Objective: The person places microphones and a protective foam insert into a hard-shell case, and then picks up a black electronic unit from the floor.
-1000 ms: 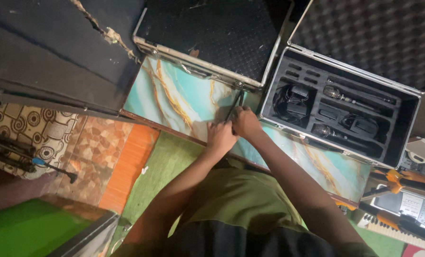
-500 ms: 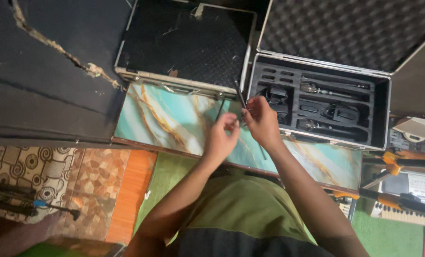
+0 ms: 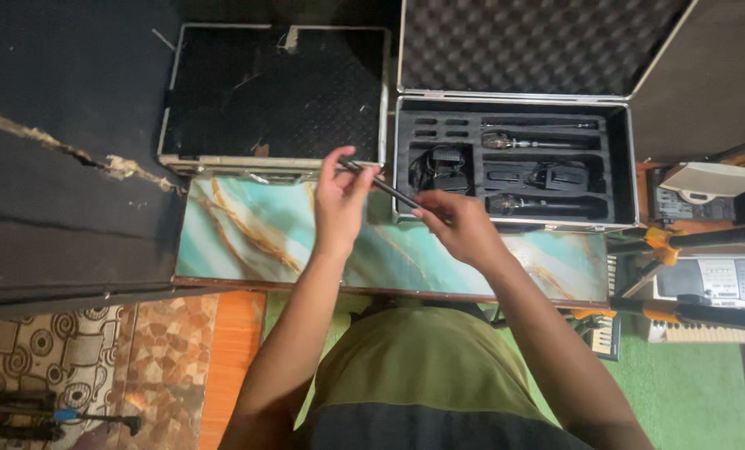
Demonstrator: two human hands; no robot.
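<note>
Both hands hold a thin black rod [image 3: 386,188] over a marbled teal tabletop [image 3: 247,237]. My left hand [image 3: 337,200] pinches the rod's upper left end between thumb and fingers. My right hand [image 3: 458,225] grips its lower right end. Just behind the hands stands an open aluminium case [image 3: 514,162] with black foam cut-outs holding microphones and cables; its egg-crate foam lid is raised. A closed black case [image 3: 272,96] with metal edges lies to the left of it.
A dark worn panel [image 3: 64,175] fills the left side. Patterned floor tiles and black stands [image 3: 30,417] lie at lower left. At right sit a keyboard instrument [image 3: 722,287], an orange-jointed stand [image 3: 664,246] and a green carpet [image 3: 681,392].
The camera view has shifted, bringing both cases fuller into view. My hands have spread apart along the rod, which now lies more level than a second ago.
</note>
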